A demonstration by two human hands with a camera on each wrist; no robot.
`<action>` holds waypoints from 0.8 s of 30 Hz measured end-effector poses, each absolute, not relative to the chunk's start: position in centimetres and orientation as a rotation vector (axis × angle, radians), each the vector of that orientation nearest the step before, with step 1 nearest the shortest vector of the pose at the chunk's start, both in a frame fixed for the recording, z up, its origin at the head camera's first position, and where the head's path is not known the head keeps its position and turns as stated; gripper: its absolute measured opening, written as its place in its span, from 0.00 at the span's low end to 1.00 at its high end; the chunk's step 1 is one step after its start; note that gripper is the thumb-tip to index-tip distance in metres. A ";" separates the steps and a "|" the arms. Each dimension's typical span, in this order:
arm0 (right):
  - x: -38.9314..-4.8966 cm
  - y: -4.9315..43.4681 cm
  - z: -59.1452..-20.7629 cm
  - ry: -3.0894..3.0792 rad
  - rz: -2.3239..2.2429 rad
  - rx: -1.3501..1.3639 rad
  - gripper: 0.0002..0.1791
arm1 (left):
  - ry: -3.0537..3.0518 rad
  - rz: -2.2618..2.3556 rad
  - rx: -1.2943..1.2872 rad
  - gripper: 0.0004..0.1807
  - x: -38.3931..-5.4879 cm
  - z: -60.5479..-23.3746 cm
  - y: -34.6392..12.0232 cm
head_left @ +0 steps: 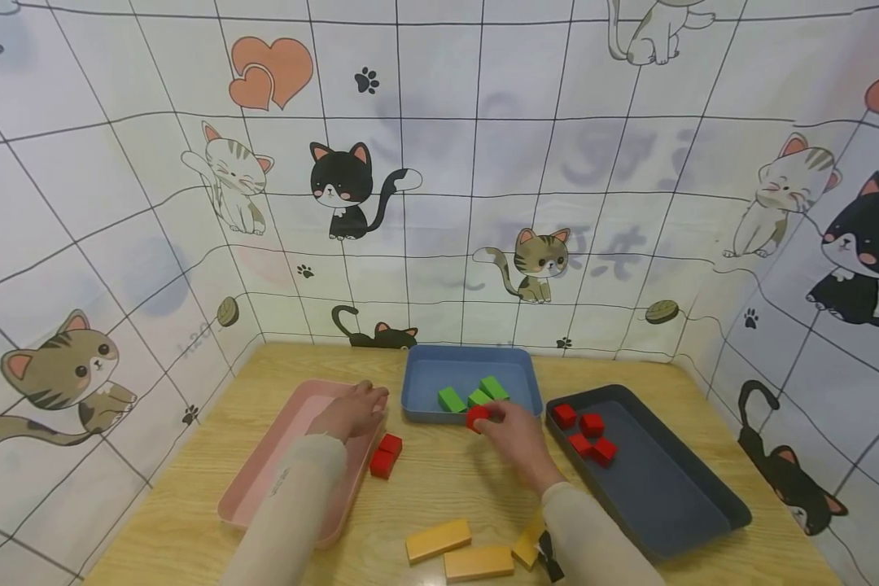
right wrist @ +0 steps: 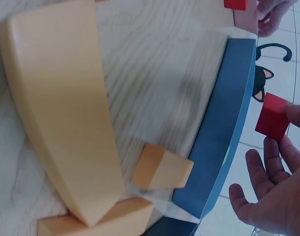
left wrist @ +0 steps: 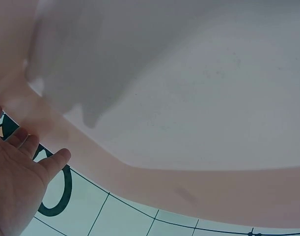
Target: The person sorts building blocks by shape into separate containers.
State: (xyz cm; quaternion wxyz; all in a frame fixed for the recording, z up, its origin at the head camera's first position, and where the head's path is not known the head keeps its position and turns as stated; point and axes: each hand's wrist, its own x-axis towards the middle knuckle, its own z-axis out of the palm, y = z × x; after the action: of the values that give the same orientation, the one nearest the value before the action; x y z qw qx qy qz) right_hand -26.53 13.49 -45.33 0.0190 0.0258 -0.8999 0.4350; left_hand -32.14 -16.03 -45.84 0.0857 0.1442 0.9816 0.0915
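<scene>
My right hand [head_left: 518,439] pinches a red block [head_left: 477,418] between thumb and fingers, at the front rim of the blue tray [head_left: 414,382]. The right wrist view shows the same red block [right wrist: 273,117] at the fingertips, the other fingers spread. In the blue tray lie several green blocks [head_left: 451,400]. My left hand [head_left: 352,411] is over the far right corner of the pink tray [head_left: 252,480] and holds nothing. Its fingers [left wrist: 54,162] extend loosely beside the tray's edge in the left wrist view. Two red blocks [head_left: 386,456] sit together right of the pink tray.
On the right stands a dark grey tray [head_left: 674,488] with several red blocks [head_left: 592,425] at its far end. Yellow blocks [head_left: 438,540] lie at the front of the wooden table [head_left: 425,488], one partly behind the right forearm. A cat-patterned sheet [head_left: 439,163] encloses the back and sides.
</scene>
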 end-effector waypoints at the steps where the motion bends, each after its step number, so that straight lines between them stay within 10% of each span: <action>1: -26.6 13.7 -45.3 -2.789 1.342 0.067 0.20 | 2.925 0.274 0.431 0.24 -32.1 -45.8 -16.0; 24: -27.0 20.8 -43.6 -2.758 1.238 -0.123 0.23 | 2.927 0.268 0.442 0.23 -31.8 -45.7 -16.0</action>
State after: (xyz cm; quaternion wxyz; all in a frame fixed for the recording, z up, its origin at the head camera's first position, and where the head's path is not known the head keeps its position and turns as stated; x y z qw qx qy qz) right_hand -27.03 20.83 -43.59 0.0580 -0.0405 -0.9099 0.4087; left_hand -31.81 -15.95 -45.70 0.0846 0.1482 0.9813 0.0897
